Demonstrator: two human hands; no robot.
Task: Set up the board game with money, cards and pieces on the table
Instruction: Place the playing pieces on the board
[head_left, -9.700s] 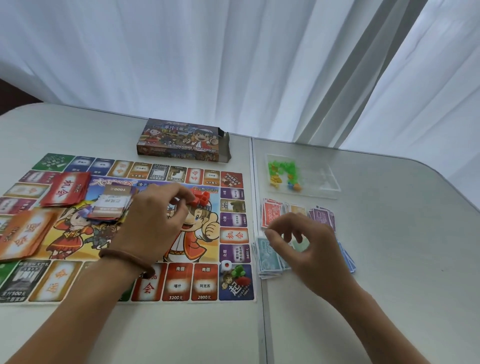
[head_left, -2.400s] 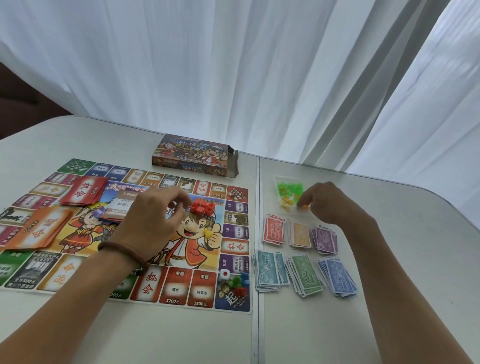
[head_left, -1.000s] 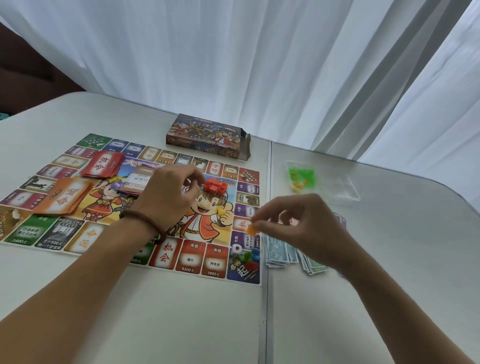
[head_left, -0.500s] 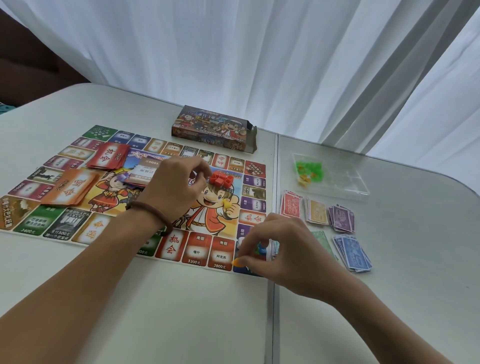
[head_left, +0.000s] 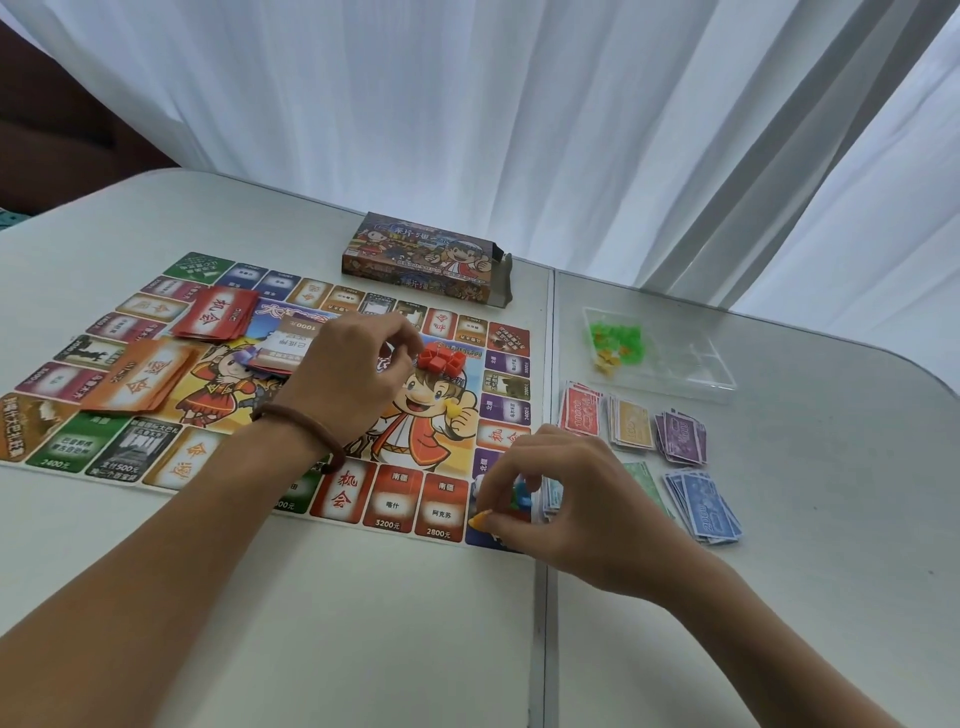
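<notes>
Mostly done, I judge: the right hand (head_left: 566, 499) pinches a small orange plastic token (head_left: 480, 519) over a corner of the colourful printed game board (head_left: 387, 506), with sorted paper money stacks (head_left: 631, 423) just beyond it. Loose green plastic pieces (head_left: 615, 340) sit in the clear plastic tray (head_left: 691, 364) farther off (whether the left hand (head_left: 348, 379) holds anything, I cannot tell).

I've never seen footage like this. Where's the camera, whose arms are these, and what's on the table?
No machine: a person wears a camera on the head, looking down at their hands. On the table lies a game board with card piles and red pieces on it; the box sits behind. Right of the board are stacks of money and a clear tray of green and yellow pieces. The right hand pinches an orange piece over the board's near corner. The left hand curls beside the red pieces; whether its grip holds anything is unclear.
</notes>
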